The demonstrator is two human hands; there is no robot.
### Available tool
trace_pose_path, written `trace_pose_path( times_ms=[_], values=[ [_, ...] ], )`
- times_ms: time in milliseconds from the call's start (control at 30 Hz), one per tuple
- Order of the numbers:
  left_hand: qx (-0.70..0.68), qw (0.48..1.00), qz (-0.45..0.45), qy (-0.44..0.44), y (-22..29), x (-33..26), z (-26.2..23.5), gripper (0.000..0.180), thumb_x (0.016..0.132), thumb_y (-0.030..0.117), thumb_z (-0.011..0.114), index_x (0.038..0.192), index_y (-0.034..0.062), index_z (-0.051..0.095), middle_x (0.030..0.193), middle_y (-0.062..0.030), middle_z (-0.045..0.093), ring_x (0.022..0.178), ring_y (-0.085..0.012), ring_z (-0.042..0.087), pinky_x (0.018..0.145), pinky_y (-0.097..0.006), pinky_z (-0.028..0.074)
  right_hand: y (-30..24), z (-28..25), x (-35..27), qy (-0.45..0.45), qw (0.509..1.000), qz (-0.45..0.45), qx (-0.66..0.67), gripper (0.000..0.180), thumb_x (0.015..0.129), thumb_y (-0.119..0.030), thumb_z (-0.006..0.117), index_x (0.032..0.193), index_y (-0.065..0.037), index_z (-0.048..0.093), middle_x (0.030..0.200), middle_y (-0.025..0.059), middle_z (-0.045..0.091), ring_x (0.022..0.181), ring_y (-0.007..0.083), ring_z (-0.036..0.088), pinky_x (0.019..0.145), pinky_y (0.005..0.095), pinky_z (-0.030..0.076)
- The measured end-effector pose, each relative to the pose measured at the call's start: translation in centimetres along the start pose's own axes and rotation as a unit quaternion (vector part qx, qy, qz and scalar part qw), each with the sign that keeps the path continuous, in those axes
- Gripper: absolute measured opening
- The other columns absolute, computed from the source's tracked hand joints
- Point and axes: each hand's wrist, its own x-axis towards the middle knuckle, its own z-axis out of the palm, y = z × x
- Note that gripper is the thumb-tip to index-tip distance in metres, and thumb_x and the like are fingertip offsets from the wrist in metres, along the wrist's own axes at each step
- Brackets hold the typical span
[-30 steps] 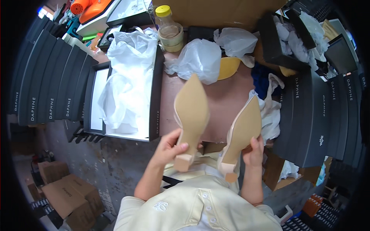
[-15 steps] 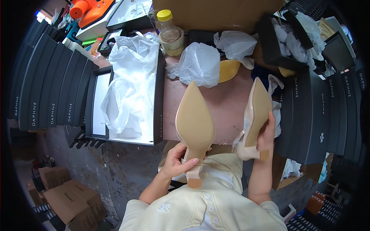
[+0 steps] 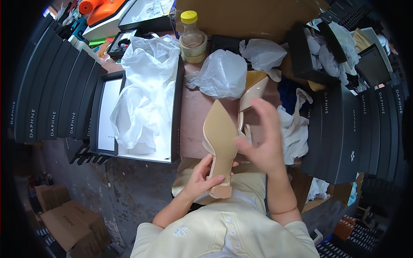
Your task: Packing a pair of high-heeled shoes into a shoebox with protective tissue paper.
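Observation:
A beige pointed high-heeled shoe [image 3: 220, 129] is held sole up, toe pointing away from me. My left hand [image 3: 205, 177] grips it around the narrow waist by the block heel, thumb on the sole side. Beyond it, the matching shoe [image 3: 253, 95] lies on the pinkish table [image 3: 193, 142], partly hidden behind the held shoe and my right hand. My right hand [image 3: 267, 139] is raised just right of the held shoe, blurred by motion, fingers and thumb apart, with nothing visible in it.
An open black shoebox [image 3: 176, 107] lined with white tissue [image 3: 144, 94] stands at left. Dark shoeboxes line the left [image 3: 56, 90] and right [image 3: 340, 129]. A white cloth [image 3: 294, 133], plastic-wrapped bundle [image 3: 223, 73] and yellow-capped jar [image 3: 189, 34] lie on the table; cartons [image 3: 73, 223] stand on the floor.
My right hand has let go of the second shoe, which now lies farther back on the table, and has moved left toward the held shoe. My left hand's shoe has shifted slightly nearer.

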Motion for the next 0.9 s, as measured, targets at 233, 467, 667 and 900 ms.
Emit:
trace_pose_path(
  times_ms=[233,467,667,900],
  values=[
    [-0.017,0.996,0.039,-0.073,1.2,-1.8,0.2,0.051,0.086,0.005,0.054,0.131,0.0012,0.031,0.122,-0.0176,0.050,0.108,-0.0231,0.054,0.091,-0.035,0.045,4.1,-0.1,0.8,0.137,0.984,0.104,-0.032,0.034,0.082,-0.011,0.057,0.115,-0.002,0.053,0.112,0.0167,0.054,0.105,0.0327,0.050,0.091,0.0420,0.038],
    [-0.102,0.993,0.025,-0.048,1.4,-2.1,-0.1,0.049,0.098,0.038,0.025,0.131,0.0018,0.029,0.118,-0.0147,0.049,0.104,-0.0191,0.053,0.088,-0.032,0.045,3.9,2.5,-8.6,-0.094,0.977,0.179,-0.070,0.042,0.069,-0.021,0.074,0.102,0.000,0.059,0.110,0.0158,0.051,0.098,0.0308,0.054,0.083,0.0375,0.044],
    [-0.063,0.997,-0.021,0.048,2.4,-2.6,-0.3,0.041,0.098,0.025,0.034,0.134,0.0057,0.029,0.118,-0.0104,0.048,0.099,-0.0175,0.053,0.086,-0.032,0.045,3.2,-2.4,-7.8,-0.048,0.997,0.057,-0.020,0.026,0.062,-0.007,0.076,0.081,0.000,0.059,0.105,0.0122,0.049,0.089,0.0258,0.053,0.075,0.0320,0.046],
    [0.048,0.991,-0.052,0.114,5.9,-0.4,-0.7,0.071,0.085,-0.003,0.052,0.144,0.0187,0.018,0.110,-0.0056,0.047,0.092,-0.0135,0.053,0.072,-0.023,0.048,-1.5,-6.7,-5.0,-0.334,0.907,-0.044,-0.253,0.018,0.068,-0.009,0.066,0.080,-0.003,0.054,0.092,0.0105,0.056,0.084,0.0299,0.054,0.069,0.0363,0.047]
  ],
)
